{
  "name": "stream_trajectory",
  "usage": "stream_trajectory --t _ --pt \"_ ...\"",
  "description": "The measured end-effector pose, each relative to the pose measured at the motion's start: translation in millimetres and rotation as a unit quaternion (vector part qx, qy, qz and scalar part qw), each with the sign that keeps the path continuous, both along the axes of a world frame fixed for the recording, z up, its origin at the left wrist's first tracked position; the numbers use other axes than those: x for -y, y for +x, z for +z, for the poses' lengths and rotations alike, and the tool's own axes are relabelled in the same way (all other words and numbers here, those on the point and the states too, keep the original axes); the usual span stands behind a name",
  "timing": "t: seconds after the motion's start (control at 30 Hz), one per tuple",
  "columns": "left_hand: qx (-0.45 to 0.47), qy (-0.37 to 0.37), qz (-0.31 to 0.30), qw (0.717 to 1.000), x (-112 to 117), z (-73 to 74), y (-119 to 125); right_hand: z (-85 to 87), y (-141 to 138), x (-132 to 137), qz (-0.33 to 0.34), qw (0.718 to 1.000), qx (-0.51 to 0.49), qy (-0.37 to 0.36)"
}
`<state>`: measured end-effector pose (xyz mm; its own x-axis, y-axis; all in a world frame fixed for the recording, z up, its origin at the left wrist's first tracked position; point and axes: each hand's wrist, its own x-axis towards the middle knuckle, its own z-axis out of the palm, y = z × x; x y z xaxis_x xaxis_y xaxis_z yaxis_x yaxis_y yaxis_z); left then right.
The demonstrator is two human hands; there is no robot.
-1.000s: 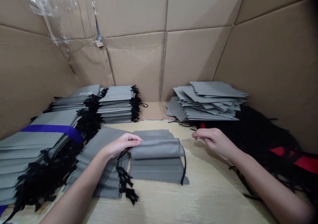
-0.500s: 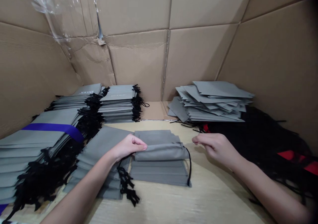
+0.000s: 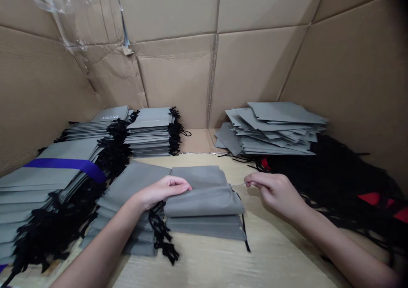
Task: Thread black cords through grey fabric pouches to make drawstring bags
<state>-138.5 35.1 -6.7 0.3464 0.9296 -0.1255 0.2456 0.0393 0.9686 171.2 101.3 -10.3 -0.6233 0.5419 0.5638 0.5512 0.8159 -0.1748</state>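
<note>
My left hand [image 3: 162, 190] rests fingers together on the left end of a grey drawstring pouch [image 3: 205, 201], which tops a small stack of like pouches in the middle of the wooden table [image 3: 242, 262]. A black cord [image 3: 245, 232] hangs down the stack's right side. My right hand [image 3: 274, 190] hovers just right of the pouch, thumb and fingers pinched; what it holds is too thin to make out.
Stacks of grey pouches with black cords [image 3: 149, 130] fill the left, one banded in purple [image 3: 63, 164]. A loose pile of flat grey pieces [image 3: 270, 128] lies back right, above a heap of black cords [image 3: 331, 181] with red ties. Cardboard walls [image 3: 255, 62] enclose the table.
The top pouch has been pulled flatter and slightly nearer, its cord now hanging straight down the right side. My left fingers moved further onto it; my right hand dropped a little.
</note>
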Motion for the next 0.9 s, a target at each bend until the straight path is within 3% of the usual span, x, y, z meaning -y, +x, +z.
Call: stream_trajectory --t 0.37,0.63,0.9 --pt "0.043 -0.044 -0.068 0.996 7 7.5 3 0.1 -3 1 0.032 0.998 -0.020 -0.045" --pt "0.063 -0.005 -0.098 0.993 11 11.6 9 -6.7 -8 -1 0.042 0.994 -0.045 -0.093" --pt "0.053 0.016 -0.142 0.988 7 4.4 14 -14.5 -16 4 0.049 0.993 -0.044 -0.099"
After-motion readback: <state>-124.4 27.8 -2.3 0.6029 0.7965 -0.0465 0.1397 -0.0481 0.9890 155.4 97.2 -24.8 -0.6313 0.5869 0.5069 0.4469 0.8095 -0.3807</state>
